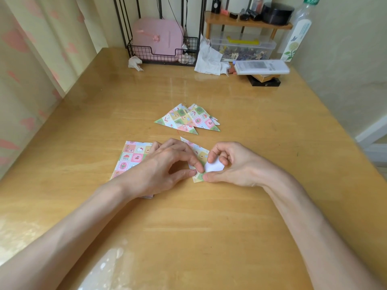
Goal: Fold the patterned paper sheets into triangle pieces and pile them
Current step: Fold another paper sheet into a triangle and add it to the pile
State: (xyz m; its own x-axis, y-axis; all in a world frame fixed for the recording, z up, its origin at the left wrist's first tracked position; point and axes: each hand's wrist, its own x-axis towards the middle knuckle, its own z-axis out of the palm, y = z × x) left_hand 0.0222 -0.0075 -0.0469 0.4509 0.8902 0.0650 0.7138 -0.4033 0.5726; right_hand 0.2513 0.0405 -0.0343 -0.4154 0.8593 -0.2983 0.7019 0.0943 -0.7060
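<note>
Both forearms bare and converging, left hand (165, 164) and right hand (232, 164) fingertip-to-fingertip, fingers curled.

Head-worn view, angled down, close over table (230, 227)

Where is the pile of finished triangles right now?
In the head view, the pile of folded triangles lies mid-table, just beyond both hands, ahead of the unfolded sheets.

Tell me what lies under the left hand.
The left hand rests over a stack of unfolded patterned sheets, fingers pinching the piece being folded. The stack's right part is covered by the hand.
</note>
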